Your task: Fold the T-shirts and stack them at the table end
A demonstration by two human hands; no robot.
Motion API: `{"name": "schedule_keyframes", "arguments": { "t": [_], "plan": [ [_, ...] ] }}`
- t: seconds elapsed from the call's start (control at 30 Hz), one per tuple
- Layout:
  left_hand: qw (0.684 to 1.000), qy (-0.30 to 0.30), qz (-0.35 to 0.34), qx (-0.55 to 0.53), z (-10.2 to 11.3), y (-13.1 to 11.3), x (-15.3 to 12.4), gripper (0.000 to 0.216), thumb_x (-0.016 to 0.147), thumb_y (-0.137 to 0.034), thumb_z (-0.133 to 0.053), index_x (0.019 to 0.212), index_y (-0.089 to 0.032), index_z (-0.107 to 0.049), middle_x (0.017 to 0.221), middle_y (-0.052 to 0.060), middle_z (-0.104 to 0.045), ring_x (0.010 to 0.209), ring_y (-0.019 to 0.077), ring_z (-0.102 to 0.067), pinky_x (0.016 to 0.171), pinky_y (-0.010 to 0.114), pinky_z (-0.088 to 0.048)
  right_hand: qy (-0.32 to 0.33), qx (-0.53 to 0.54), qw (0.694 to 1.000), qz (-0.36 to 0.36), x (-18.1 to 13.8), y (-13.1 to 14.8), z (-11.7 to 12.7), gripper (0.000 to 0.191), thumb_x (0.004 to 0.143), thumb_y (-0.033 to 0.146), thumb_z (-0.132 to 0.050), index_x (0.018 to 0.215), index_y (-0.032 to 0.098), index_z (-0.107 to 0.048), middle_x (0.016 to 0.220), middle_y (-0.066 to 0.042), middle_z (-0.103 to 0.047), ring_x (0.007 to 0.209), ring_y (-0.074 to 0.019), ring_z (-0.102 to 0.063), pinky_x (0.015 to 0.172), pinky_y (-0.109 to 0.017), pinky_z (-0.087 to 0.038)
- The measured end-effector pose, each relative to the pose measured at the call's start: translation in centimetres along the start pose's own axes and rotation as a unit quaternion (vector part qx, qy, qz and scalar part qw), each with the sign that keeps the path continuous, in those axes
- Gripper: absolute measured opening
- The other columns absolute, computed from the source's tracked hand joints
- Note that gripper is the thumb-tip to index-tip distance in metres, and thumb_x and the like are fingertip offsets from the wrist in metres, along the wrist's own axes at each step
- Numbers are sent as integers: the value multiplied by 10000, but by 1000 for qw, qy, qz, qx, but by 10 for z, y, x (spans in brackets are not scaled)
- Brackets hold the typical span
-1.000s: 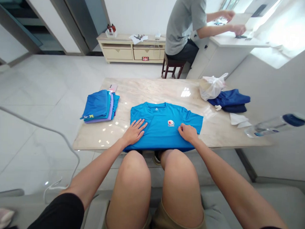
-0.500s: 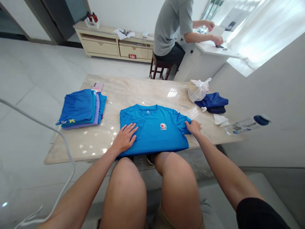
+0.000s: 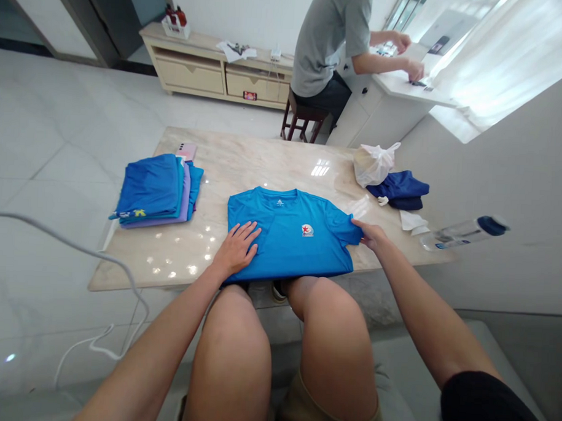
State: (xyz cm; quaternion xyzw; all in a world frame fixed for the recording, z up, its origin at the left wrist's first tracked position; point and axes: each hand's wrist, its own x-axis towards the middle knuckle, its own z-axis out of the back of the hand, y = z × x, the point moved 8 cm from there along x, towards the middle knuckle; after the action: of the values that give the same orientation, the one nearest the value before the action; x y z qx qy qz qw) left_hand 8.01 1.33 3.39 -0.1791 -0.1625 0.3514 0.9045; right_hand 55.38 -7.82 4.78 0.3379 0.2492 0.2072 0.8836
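A bright blue T-shirt (image 3: 289,241) lies front side up on the marble-patterned table (image 3: 246,151), its collar toward the far side and a round badge on the chest. Its left part is folded inward. On that folded part my left hand (image 3: 238,249) rests flat with the fingers stretched out. At the other side, my right hand (image 3: 372,234) pinches the edge of the short sleeve (image 3: 345,228) between thumb and fingers. The shirt's lower part runs to the table's near edge, by my knees.
A stack of folded clothes (image 3: 153,187) sits at the left, a pink phone (image 3: 186,151) behind it. To the right are a plastic bag (image 3: 375,164), dark blue cloth (image 3: 399,189), tissue (image 3: 413,222) and a water bottle (image 3: 464,234). A person (image 3: 326,46) sits beyond. A white cable (image 3: 90,250) hangs left.
My right hand has shifted slightly outward at the sleeve edge, and the sleeve lies a little straighter. My left hand stays flat on the shirt. The whole view has shifted slightly.
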Motion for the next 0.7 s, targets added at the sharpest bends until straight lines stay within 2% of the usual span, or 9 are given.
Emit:
{"name": "schedule_keyframes", "arguments": {
  "t": [0.1,0.2,0.27,0.33,0.4,0.53,0.57,0.63,0.7],
  "plan": [
    [1000,-2,1,-1,1,-1,0,574,1077,-385,-462,1628,-278,-584,1751,78,-482,1640,312,-423,1387,579,-255,-27,-50,998,15,-5,6,2,330,917,350,-766,1118,89,-779,986,-162,-793,969,-306,-737,776,-367,-599],
    [1000,1,0,0,2,-2,1,572,1083,-389,-457,1628,-269,-583,1754,80,-477,1644,312,-417,1390,575,-245,-62,-103,990,71,-18,19,4,362,972,332,-683,1221,82,-768,1190,-219,-777,1187,-359,-684,963,-397,-535],
    [1000,6,-1,3,1,-2,1,576,1090,-389,-444,1631,-246,-579,1756,96,-471,1648,312,-408,1389,573,-241,-84,-168,972,138,-33,38,1,395,1024,356,-627,1295,92,-742,1232,-241,-767,1211,-370,-675,996,-406,-499],
    [1000,10,-3,4,1,-2,2,582,1092,-386,-437,1638,-235,-571,1761,105,-461,1654,310,-397,1388,574,-238,-99,-237,943,210,-53,63,-9,417,1071,404,-576,1333,115,-723,1187,-233,-780,1143,-369,-702,960,-405,-496],
    [1000,10,-5,6,0,-3,2,588,1088,-383,-442,1648,-247,-558,1769,97,-450,1659,307,-388,1389,572,-233,-67,-268,919,282,-76,88,-29,409,1089,444,-562,1333,156,-720,1123,-190,-797,1063,-347,-727,915,-384,-502],
    [1000,12,-6,13,0,-3,2,596,1080,-383,-464,1660,-270,-543,1776,78,-442,1662,302,-382,1391,565,-233,121,-178,900,380,-115,111,-77,390,1135,450,-458,1349,215,-683,1079,-92,-818,871,-237,-756,835,-320,-549],
    [1000,13,-6,17,0,-3,2,599,1080,-381,-464,1662,-262,-540,1779,83,-437,1663,305,-380,1391,566,-232,139,-147,901,383,-118,109,-82,405,1147,425,-403,1370,209,-663,1091,-89,-818,838,-217,-758,827,-315,-565],
    [999,20,-7,27,0,-4,1,605,1086,-375,-453,1668,-231,-531,1785,99,-421,1667,312,-370,1391,571,-228,131,-122,903,391,-116,99,-87,435,1151,361,-329,1394,181,-641,1138,-110,-813,868,-210,-773,871,-332,-596],
    [999,30,-10,38,0,-5,1,610,1092,-377,-445,1674,-212,-521,1789,108,-412,1669,313,-365,1389,572,-229,126,-152,880,431,-114,84,-93,443,1138,330,-340,1413,165,-648,1274,-146,-790,1093,-243,-775,1033,-388,-589]
  ]
}}
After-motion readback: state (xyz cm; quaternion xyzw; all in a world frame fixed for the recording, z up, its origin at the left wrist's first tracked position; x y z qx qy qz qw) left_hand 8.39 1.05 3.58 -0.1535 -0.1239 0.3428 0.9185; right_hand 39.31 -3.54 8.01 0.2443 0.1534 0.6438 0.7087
